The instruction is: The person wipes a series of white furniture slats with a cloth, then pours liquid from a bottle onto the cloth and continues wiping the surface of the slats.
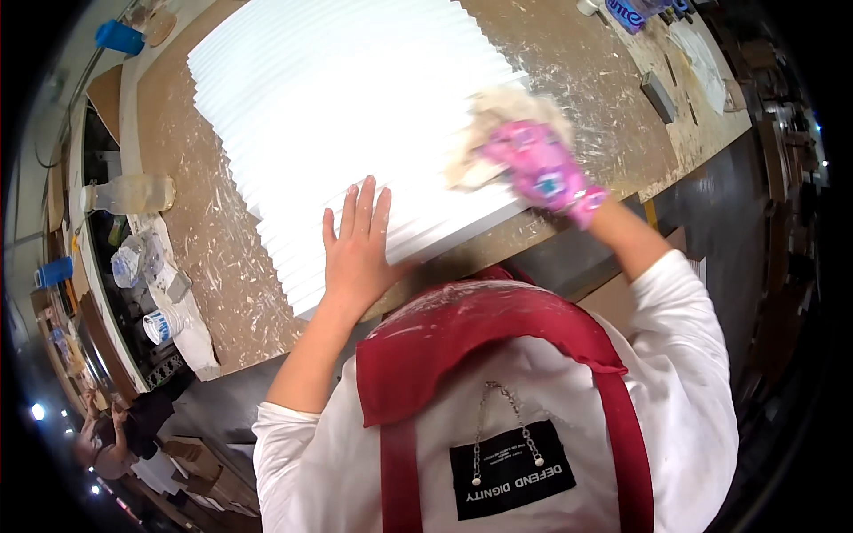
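A large white ribbed panel (346,98) lies flat on a brown workbench (209,240) streaked with white. My left hand (358,249) is bare and rests flat, fingers spread, on the panel's near edge. My right hand (540,169) wears a pink glove and grips a crumpled cream cloth (498,124), pressed on the panel's right edge. I wear a white top and a red apron dusted with white.
A clear plastic bottle (133,194) lies at the bench's left edge, beside crumpled plastic and a small tub (160,327). A blue cup (119,37) stands far left. A grey block (658,96) and white rags lie far right. Another person (111,440) stands lower left.
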`<action>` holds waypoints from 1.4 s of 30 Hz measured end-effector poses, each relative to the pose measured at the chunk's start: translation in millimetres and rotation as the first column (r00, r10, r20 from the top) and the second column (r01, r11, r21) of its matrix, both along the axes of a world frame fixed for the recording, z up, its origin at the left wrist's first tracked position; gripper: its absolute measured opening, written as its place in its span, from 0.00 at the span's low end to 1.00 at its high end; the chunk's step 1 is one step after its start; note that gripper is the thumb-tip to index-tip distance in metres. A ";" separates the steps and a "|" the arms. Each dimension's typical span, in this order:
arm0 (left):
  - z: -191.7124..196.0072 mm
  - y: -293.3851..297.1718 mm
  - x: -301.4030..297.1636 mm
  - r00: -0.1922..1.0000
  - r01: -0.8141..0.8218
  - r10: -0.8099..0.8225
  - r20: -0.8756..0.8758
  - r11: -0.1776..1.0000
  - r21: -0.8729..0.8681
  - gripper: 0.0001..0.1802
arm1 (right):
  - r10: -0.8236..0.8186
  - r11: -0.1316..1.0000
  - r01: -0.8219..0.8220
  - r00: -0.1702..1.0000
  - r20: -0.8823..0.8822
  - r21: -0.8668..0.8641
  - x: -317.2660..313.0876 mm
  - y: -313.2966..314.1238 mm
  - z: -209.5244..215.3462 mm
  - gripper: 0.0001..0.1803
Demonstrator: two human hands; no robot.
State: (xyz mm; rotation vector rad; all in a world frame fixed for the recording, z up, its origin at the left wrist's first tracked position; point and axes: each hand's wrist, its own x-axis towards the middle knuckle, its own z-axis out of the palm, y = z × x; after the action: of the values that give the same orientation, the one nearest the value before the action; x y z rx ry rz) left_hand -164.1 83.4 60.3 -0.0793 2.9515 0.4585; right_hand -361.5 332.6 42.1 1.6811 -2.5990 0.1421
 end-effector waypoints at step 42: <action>-33.5 -159.0 -131.4 0.934 -0.320 0.285 -0.216 0.935 -0.151 0.37 | 0.115 0.993 -0.113 0.990 0.081 -0.018 -65.8 -161.2 8.3 0.26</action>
State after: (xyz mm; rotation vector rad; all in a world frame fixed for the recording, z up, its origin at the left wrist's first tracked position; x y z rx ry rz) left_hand -295.5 -75.6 26.8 -0.5513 3.1761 0.2373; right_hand -427.3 171.4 50.4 1.8583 -2.5518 0.2367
